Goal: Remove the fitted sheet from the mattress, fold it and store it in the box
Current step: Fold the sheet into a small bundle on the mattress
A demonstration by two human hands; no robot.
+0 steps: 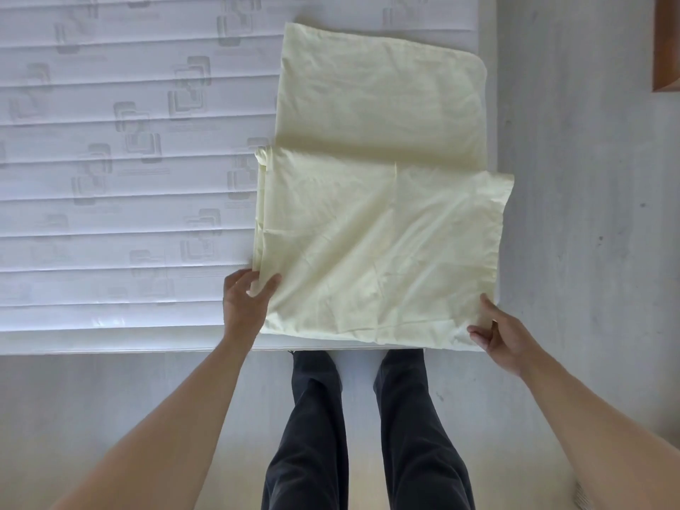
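Yellow fitted sheet ×1, folded on mattress | left hand, right hand: 2 pinching corners

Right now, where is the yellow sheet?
The sheet lies partly folded on the right corner of the bare mattress, its near corners pinched by the left hand and right hand.

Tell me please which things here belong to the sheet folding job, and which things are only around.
Belong to the job:
- fitted sheet, pale yellow, partly folded on the mattress
- mattress, now bare
- left hand, gripping the sheet's near left corner
- right hand, pinching its near right corner

Only around:
- floor
- brown wooden furniture at the upper right edge
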